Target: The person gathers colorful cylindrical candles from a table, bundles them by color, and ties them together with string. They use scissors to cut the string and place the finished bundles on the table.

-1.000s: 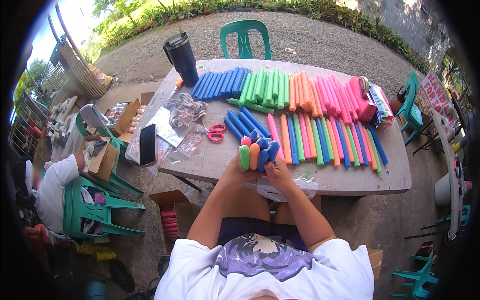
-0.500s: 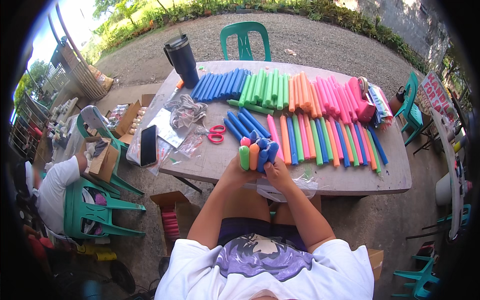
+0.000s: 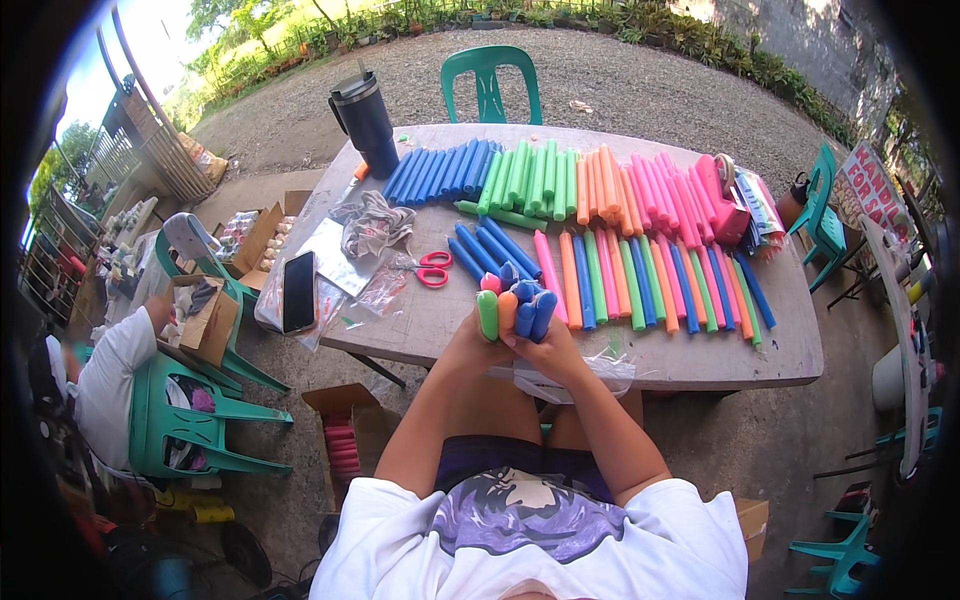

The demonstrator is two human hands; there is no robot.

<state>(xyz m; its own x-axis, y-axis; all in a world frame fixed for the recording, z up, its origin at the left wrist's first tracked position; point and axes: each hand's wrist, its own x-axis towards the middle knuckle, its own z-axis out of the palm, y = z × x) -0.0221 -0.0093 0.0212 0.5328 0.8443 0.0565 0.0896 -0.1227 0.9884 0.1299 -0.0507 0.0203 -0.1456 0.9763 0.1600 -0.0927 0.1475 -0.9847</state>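
Note:
Both hands hold one upright bundle of candles [image 3: 508, 312] just off the near edge of the table. Green, orange, blue and pink ends show at its top. My left hand [image 3: 474, 346] wraps the green and orange side. My right hand [image 3: 549, 350] closes round the blue side, its thumb across the front. Just beyond the bundle lie several loose blue candles [image 3: 490, 245]. To their right stretches a row of mixed pink, orange, green and blue candles [image 3: 640, 282]. Behind it, candles lie sorted by colour: blue [image 3: 440, 172], green [image 3: 530, 178], orange [image 3: 605, 185] and pink [image 3: 675, 195].
Left on the table [image 3: 420, 325] are red scissors [image 3: 433, 268], a phone [image 3: 298, 292], a crumpled cloth [image 3: 375, 225] and a dark tumbler [image 3: 365, 125]. A pink tape dispenser [image 3: 728, 205] stands right. Clear plastic [image 3: 600, 374] hangs at the near edge. Another person sits at left by a green chair [image 3: 165, 415].
My right hand has shifted slightly down and inward around the bundle, and the blue candle ends show more openly. The person at left has moved a little.

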